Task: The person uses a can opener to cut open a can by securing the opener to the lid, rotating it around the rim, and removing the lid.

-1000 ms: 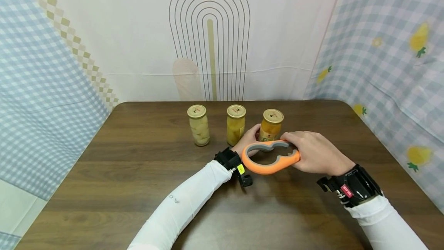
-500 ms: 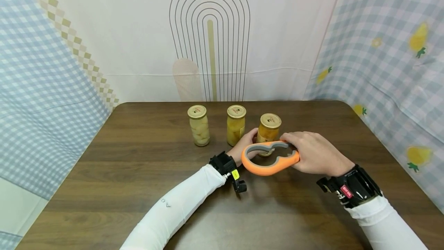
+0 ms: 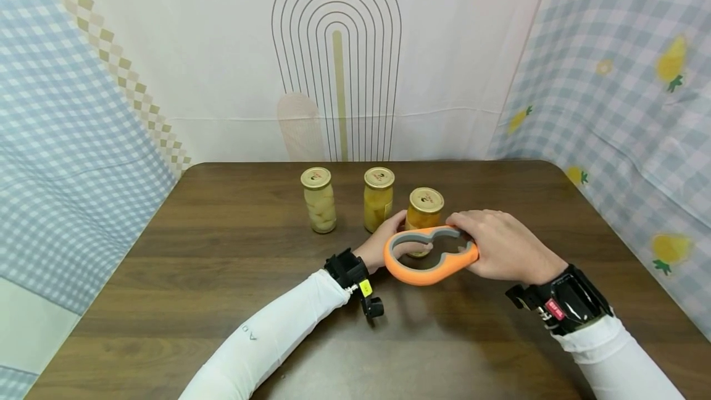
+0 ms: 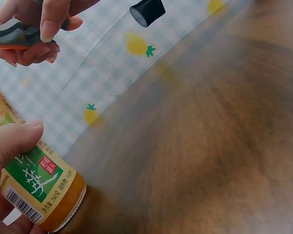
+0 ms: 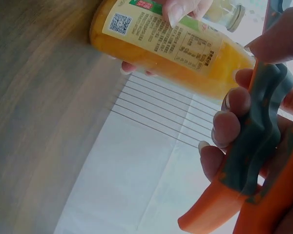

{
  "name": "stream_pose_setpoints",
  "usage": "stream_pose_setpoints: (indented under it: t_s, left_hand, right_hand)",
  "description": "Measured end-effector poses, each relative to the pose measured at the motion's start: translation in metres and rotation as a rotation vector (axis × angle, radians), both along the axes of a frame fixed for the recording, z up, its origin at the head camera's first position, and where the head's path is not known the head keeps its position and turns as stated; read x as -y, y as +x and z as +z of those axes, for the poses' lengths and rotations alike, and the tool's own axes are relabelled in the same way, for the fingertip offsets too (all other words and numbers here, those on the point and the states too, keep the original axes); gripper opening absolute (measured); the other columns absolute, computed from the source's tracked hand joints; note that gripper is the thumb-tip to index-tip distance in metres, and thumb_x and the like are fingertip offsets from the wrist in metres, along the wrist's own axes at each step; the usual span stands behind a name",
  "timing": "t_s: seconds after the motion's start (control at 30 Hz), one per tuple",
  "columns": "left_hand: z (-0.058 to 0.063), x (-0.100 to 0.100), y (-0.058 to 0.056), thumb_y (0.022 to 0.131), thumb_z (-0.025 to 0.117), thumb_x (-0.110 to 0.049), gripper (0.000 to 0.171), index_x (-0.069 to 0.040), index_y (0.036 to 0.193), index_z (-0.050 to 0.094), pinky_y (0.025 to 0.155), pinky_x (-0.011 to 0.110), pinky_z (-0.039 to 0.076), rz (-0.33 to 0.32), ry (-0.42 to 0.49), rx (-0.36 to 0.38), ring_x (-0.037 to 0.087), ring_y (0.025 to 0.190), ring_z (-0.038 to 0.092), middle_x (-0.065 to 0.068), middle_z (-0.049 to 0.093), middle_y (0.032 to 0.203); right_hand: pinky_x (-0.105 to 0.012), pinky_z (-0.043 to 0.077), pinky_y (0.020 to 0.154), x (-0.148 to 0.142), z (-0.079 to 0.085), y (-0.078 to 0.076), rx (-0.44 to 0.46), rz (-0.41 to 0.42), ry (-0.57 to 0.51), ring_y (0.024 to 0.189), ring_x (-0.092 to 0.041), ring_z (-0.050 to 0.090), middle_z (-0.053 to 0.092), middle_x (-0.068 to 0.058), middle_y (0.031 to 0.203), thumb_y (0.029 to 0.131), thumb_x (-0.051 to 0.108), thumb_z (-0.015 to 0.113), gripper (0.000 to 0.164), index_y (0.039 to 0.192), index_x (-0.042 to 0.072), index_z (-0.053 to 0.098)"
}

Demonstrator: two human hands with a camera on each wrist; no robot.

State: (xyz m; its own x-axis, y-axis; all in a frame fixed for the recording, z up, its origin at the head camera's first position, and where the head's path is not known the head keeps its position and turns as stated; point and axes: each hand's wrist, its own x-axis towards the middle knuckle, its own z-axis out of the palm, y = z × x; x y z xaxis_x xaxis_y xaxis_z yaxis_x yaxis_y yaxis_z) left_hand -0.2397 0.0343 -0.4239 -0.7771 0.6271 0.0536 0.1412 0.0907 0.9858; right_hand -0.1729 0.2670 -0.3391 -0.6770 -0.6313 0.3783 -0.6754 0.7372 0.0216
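Note:
In the head view my left hand (image 3: 383, 242) grips a glass jar of orange fruit (image 3: 423, 218) with a gold lid. The left wrist view has the thumb (image 4: 17, 139) lying across the jar's green and cream label (image 4: 39, 178). My right hand (image 3: 502, 245) holds an orange jar opener (image 3: 424, 278) with grey wavy lining by its right end. From the head camera the opener's loop overlaps the lower part of the jar. In the right wrist view, fingers wrap the opener (image 5: 254, 131), with the jar (image 5: 166, 44) just beyond.
Two more gold-lidded jars stand upright to the left: one with yellow fruit (image 3: 378, 201), one with pale fruit (image 3: 319, 202). All are on a dark wooden table (image 3: 222, 252). A white patterned cloth (image 3: 222, 66) hangs behind, and a checked cloth (image 3: 627, 141) on the right.
My left hand has drawn the jar of orange fruit toward me and slightly left. The right hand and jar opener stay almost in place.

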Motion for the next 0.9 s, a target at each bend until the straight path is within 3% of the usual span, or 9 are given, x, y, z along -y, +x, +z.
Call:
stream_pose_setpoints:
  t_s: [0.3, 0.57, 0.9]
  left_hand:
    - [0.002, 0.011, 0.007, 0.094, 0.072, -0.016, 0.055, -0.019, 0.144, 0.048, 0.101, 0.027, 0.048, 0.001, -0.032, -0.026, 0.007, 0.114, 0.058, 0.002, 0.061, 0.134]
    - [0.001, 0.018, 0.014, 0.092, 0.074, -0.013, 0.052, -0.019, 0.139, 0.051, 0.095, 0.026, 0.049, 0.000, -0.026, -0.006, 0.009, 0.108, 0.059, 0.003, 0.063, 0.127]
    - [0.003, 0.031, 0.023, 0.091, 0.078, -0.022, 0.054, -0.025, 0.138, 0.052, 0.101, 0.033, 0.049, 0.005, -0.072, 0.009, 0.011, 0.114, 0.060, -0.002, 0.063, 0.127]
  right_hand:
    - [-0.030, 0.045, 0.062, 0.003, 0.002, 0.003, -0.025, 0.018, -0.008, 0.071, -0.008, 0.057, 0.064, 0.008, 0.085, 0.077, 0.020, 0.076, 0.027, 0.101, 0.019, 0.065]
    - [-0.029, 0.045, 0.063, 0.006, 0.005, 0.007, -0.036, 0.021, -0.007, 0.074, -0.008, 0.057, 0.064, 0.010, 0.088, 0.078, 0.021, 0.077, 0.030, 0.105, 0.018, 0.065]
    - [-0.032, 0.047, 0.067, 0.008, 0.007, 0.009, -0.037, 0.034, -0.020, 0.074, -0.007, 0.056, 0.064, 0.010, 0.089, 0.079, 0.015, 0.074, 0.029, 0.106, 0.018, 0.065]
